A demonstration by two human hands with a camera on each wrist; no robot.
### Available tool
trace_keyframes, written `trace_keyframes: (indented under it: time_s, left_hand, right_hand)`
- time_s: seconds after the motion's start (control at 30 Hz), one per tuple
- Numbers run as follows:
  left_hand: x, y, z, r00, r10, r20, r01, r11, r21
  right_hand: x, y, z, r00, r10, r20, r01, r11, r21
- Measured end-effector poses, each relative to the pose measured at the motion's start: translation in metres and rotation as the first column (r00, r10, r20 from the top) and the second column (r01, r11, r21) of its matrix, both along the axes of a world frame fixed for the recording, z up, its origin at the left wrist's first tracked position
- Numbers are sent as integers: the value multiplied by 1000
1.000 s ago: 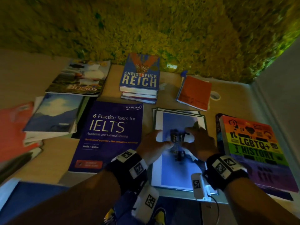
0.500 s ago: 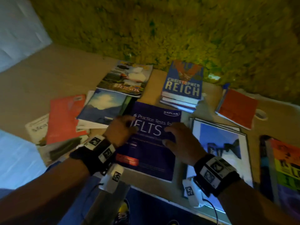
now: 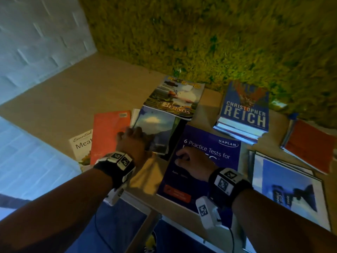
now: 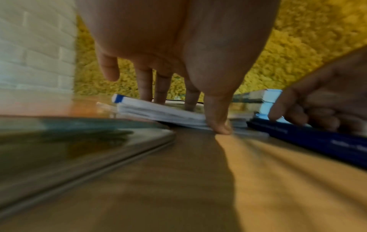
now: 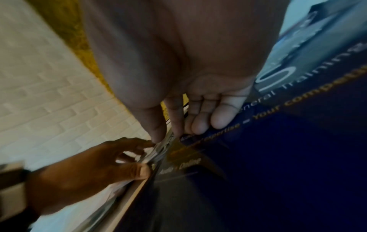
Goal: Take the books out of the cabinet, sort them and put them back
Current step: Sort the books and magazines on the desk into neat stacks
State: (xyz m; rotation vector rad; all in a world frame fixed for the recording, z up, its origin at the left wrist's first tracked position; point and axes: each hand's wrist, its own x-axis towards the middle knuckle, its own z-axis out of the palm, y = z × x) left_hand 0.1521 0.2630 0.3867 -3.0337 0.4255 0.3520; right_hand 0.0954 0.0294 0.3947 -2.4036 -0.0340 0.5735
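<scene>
Books lie spread out flat on a wooden table [image 3: 87,99]. My left hand [image 3: 135,140] lies on a sky-photo book [image 3: 156,127]. In the left wrist view its straight fingers [image 4: 160,87] press on that book [image 4: 158,110] while the thumb touches the near corner. My right hand [image 3: 190,159] sits on the left part of the purple IELTS book [image 3: 209,181], fingers curled. In the right wrist view thumb and forefinger [image 5: 175,119] reach the left edge of the IELTS cover [image 5: 278,157]; no grip on it shows.
A Bernos magazine [image 3: 176,97] overlaps the sky book's far end. A red book [image 3: 107,136] and a Meat cookbook [image 3: 81,145] lie to the left. A Reich stack [image 3: 244,114], a red notebook [image 3: 310,145] and blue-white booklets [image 3: 284,187] lie right. A moss wall [image 3: 218,42] backs the table.
Both hands have moved left, from the blue-white booklets across the IELTS book. The left hand now lies on the sky book, and the right hand's fingers have curled at the IELTS book's left edge.
</scene>
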Motion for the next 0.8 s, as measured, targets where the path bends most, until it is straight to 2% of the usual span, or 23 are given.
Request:
trace_keyframes:
  time_s: [0.13, 0.23, 0.33, 0.37, 0.47, 0.5, 0.53, 0.63, 0.67, 0.7, 0.77, 0.8]
  left_hand:
    - [-5, 12, 8, 998, -53, 34, 59, 976, -208]
    - [-15, 22, 7, 986, -104, 133, 152, 894, -422]
    - [-39, 13, 4, 973, -54, 224, 176, 801, -572]
    - [-48, 7, 6, 985, 2, 175, 120, 718, -686]
    - [-69, -14, 4, 998, -57, 11, 43, 594, -804]
    - [-75, -19, 6, 994, -31, -108, -78, 508, -858]
    - [-75, -19, -1, 989, -29, -148, -116, 476, -872]
    - [-76, -23, 7, 964, 4, -266, -260, 217, -941]
    - [-76, -27, 13, 945, -11, -327, -324, 109, -940]
    - [-77, -30, 19, 909, -56, -414, -416, -21, -909]
    - [-82, -36, 33, 852, -160, -498, -522, -210, -826]
    - [-82, -39, 34, 832, -200, -517, -553, -246, -796]
  right_hand:
    - [3, -7, -2, 995, -85, -54, 91, 990, 111]
    - [3, -6, 3, 982, -154, -110, 175, 962, 208]
    - [6, 0, 12, 910, -276, -309, 371, 874, 312]
    - [6, 1, 14, 887, -285, -363, 411, 846, 340]
    - [6, 2, 13, 856, -319, -408, 483, 776, 406]
    - [6, 2, 13, 847, -341, -408, 505, 756, 416]
    - [7, 2, 12, 835, -368, -409, 531, 733, 424]
    - [8, -6, 8, 778, -451, -436, 623, 638, 453]
    - [7, -9, 8, 758, -470, -451, 650, 598, 469]
    - [5, -12, 9, 738, -485, -470, 675, 555, 487]
    - [-3, -20, 11, 720, -488, -493, 694, 483, 534]
    - [-8, -25, 11, 717, -497, -489, 696, 466, 547]
